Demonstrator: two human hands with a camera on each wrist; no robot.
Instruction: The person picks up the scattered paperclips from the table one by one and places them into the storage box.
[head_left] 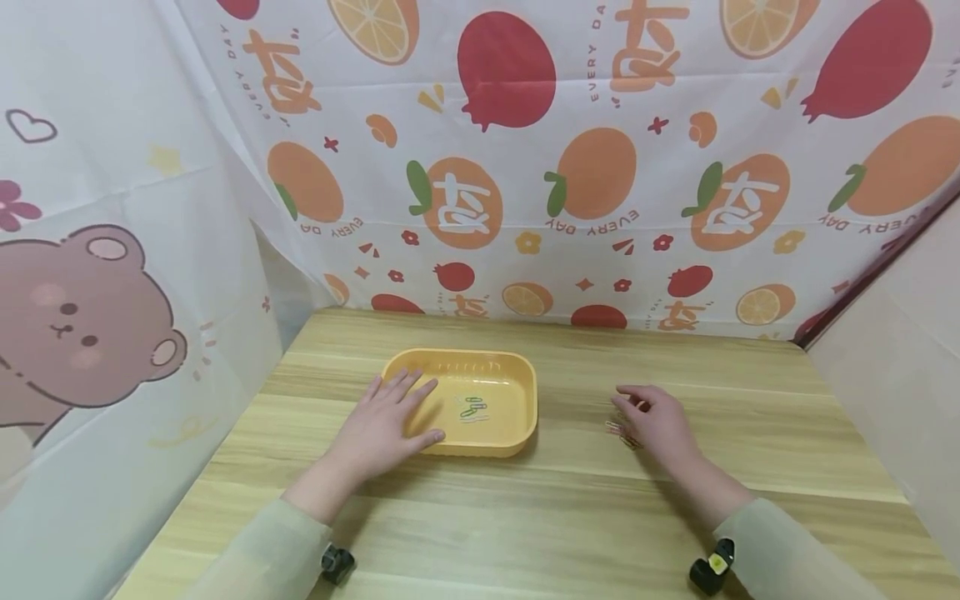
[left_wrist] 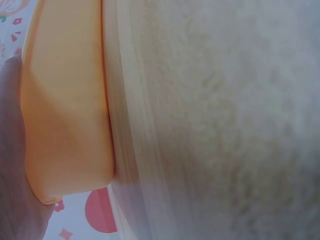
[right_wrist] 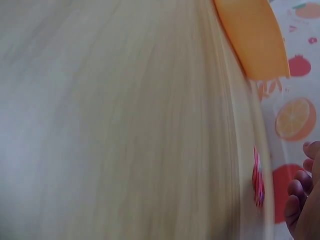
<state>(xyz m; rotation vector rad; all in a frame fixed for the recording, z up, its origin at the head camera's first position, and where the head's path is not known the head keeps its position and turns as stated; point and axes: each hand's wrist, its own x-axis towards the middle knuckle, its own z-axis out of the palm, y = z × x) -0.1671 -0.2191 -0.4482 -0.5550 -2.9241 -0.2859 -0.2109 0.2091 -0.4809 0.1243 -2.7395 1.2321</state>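
Note:
A shallow yellow plastic tray (head_left: 517,367) sits on the table, with several green and pale paper clips (head_left: 472,407) on its floor. My left hand (head_left: 386,425) rests over the tray's left rim, fingers spread and reaching inside, thumb along the near edge. To the right of the tray, a small pile of reddish paper clips (head_left: 617,430) lies on the wood, also showing in the right wrist view. My right hand (head_left: 663,429) hovers right at this pile, fingers loosely bent, and partly covers it. Nothing shows between its fingers (right_wrist: 296,190) in the right wrist view.
The light wooden table (head_left: 570,517) extends around the tray. A white fruit-print cloth (head_left: 525,192) hangs behind its back edge. At the left stands a cloth with a bear print (head_left: 97,317), and a pale panel (head_left: 892,333) borders the right side.

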